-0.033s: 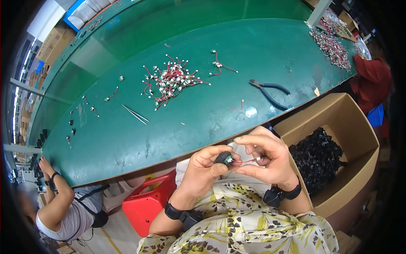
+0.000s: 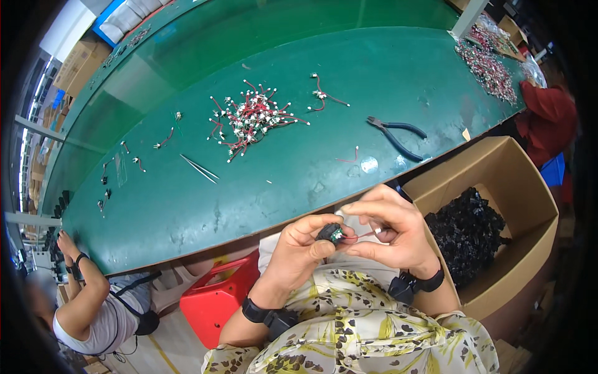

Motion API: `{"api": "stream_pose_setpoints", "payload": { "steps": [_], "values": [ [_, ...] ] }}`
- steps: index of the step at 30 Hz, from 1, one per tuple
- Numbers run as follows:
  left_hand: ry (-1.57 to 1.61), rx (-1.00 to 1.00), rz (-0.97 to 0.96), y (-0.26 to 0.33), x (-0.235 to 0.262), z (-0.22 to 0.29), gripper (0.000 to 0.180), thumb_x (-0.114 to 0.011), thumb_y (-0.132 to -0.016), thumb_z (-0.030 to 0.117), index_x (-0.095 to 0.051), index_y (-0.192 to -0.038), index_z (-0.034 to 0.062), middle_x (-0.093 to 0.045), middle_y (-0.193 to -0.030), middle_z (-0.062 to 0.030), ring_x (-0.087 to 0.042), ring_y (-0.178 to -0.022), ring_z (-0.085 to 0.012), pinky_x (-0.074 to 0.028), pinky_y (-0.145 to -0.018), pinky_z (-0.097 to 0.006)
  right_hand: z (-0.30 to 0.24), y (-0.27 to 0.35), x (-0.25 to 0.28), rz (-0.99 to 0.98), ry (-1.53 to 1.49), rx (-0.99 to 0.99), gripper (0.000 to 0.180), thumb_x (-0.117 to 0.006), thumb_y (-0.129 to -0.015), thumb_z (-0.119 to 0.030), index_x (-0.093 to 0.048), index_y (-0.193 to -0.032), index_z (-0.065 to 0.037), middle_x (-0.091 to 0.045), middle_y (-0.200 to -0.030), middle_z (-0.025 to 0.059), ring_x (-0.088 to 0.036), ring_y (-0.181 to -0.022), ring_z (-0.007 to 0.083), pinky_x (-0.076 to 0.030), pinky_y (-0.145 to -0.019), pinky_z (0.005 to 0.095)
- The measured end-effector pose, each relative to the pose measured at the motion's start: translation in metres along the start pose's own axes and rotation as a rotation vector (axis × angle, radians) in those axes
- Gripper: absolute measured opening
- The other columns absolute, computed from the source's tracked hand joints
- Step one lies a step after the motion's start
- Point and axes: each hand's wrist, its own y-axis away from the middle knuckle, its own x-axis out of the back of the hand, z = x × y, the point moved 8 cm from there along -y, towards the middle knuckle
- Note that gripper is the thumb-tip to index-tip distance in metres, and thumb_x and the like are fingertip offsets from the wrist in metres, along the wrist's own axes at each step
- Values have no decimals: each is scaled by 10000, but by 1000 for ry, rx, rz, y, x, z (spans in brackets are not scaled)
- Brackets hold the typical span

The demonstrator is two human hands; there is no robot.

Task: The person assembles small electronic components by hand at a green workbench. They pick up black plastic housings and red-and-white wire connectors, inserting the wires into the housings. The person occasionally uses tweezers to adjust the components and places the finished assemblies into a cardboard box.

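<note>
My left hand (image 2: 299,246) pinches a small black plastic housing (image 2: 325,233) between thumb and fingers. A little green circuit board (image 2: 337,235) shows at the housing's right end. From it a short red wire (image 2: 358,237) runs right to a white plug (image 2: 377,231) near the curled fingers of my right hand (image 2: 395,227). That hand's thumb and index finger are apart, on either side of the wire, and neither visibly pinches it. Both hands are just off the table's front edge.
On the green table (image 2: 280,187) lie a pile of red-wired connectors (image 2: 252,121), tweezers (image 2: 199,168) and cutting pliers (image 2: 398,137). A cardboard box (image 2: 517,274) of black parts stands at right. A red stool (image 2: 218,299) and a co-worker (image 2: 106,311) are at left.
My right hand has shifted very slightly to the left, and the white plug with it. The housing stays in my left hand.
</note>
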Motion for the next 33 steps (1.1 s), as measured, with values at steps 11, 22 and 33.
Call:
{"api": "stream_pose_setpoints", "payload": {
  "steps": [11, 22, 33],
  "values": [
    [37, 99, 207, 2, -1, 1, 277, -586, -949, 53, -582, -1225, 32, -638, -1077, -84, -639, -957, -158, -552, -872, -333, -18, 0, 7, 5, 380, 324, 415, -757, -690, -7, -718, -1095, -87, -607, -1018, 77, -652, -814, 186, -555, -694, 291],
    [55, 215, 81, 5, -6, -12, 171, -577, -964, 81, -615, -1127, 47, -659, -990, -58, -635, -821, -138, -537, -695, -287, -3, -2, 2, -138, 131, 186, 364, -801, -725, -66, -728, -1082, -86, -620, -1025, 70, -641, -863, 171, -532, -719, 285],
    [-127, 129, 159, 1, 0, -2, 330, -704, -863, 37, -626, -1184, 20, -642, -933, -48, -607, -694, -120, -535, -623, -264, -5, 1, 6, -78, 170, -63, 376, -754, -800, -100, -678, -1167, -80, -628, -1007, 82, -618, -824, 140, -496, -645, 286]
  ]
}}
